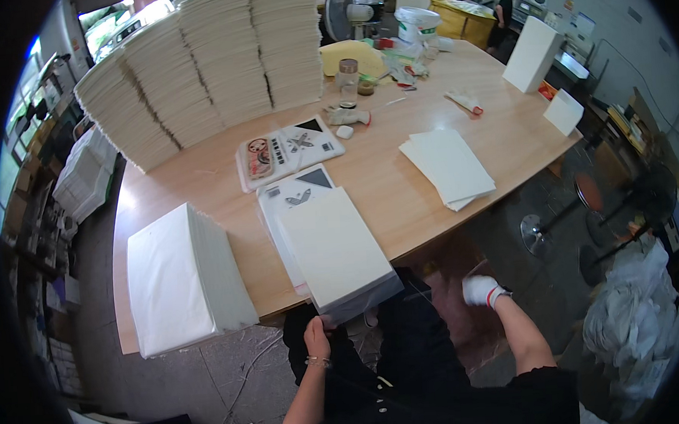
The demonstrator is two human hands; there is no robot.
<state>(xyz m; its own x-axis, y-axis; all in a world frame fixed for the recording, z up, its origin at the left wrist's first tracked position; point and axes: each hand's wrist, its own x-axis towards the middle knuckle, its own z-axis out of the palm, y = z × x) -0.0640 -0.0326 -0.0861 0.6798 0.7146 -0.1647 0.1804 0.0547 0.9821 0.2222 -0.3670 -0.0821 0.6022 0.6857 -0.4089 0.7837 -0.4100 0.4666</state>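
Note:
In front of me a stack of white sheets [340,250] lies partly in a clear plastic bag [363,298], whose loose end hangs over the table's near edge. My left hand [317,336], bare, is closed at the bag's near left corner and appears to pinch the plastic. Out to the right, past the table edge, my right hand [480,290] wears a white glove. Its fingers are curled closed, and a thin, faint transparent line runs near it; what it holds is not clear. Beneath the stack lies a printed plastic package [275,215].
Tall paper stacks [217,65] stand at the back left, and a white wrapped stack [170,282] sits near left. Loose white sheets [448,166] lie to the right. Gloves [348,116], a glass jar [348,81] and a white box [532,54] are farther back.

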